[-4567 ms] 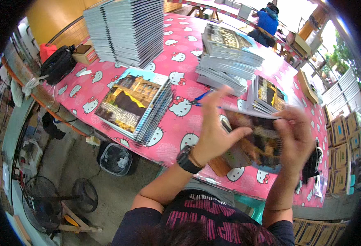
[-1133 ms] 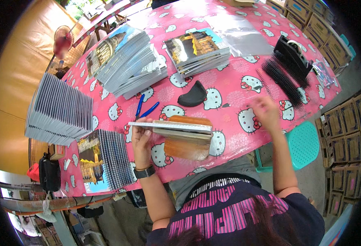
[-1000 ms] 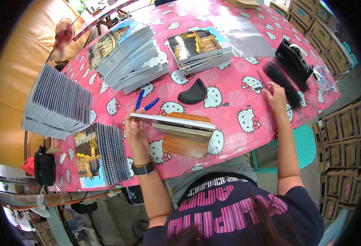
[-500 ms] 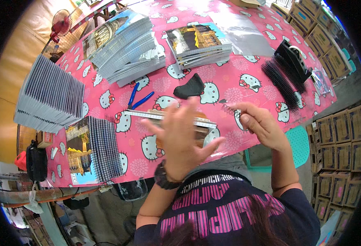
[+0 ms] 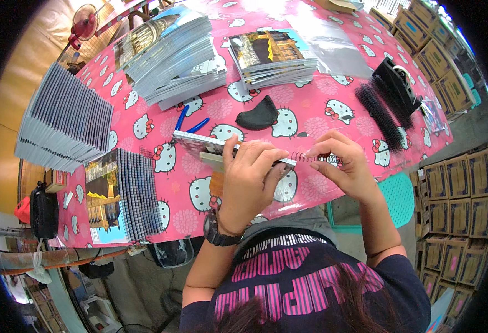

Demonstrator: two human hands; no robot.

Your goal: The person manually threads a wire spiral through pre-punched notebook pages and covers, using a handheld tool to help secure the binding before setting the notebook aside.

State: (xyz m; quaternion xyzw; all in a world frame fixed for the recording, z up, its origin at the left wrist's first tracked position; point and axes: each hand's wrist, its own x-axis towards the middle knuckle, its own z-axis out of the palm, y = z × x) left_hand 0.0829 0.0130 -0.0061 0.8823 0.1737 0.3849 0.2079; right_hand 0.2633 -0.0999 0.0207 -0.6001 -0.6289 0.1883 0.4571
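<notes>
Notebook held edge-up over near bench edge; left hand fingers clamped on it. Right hand fingers pinch wire spiral at its end. Brown cartons stacked right.

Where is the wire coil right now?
In the head view the wire coil sits right of centre, pinched in the right hand at the end of the notebook that the left hand holds over the pink table.
</notes>
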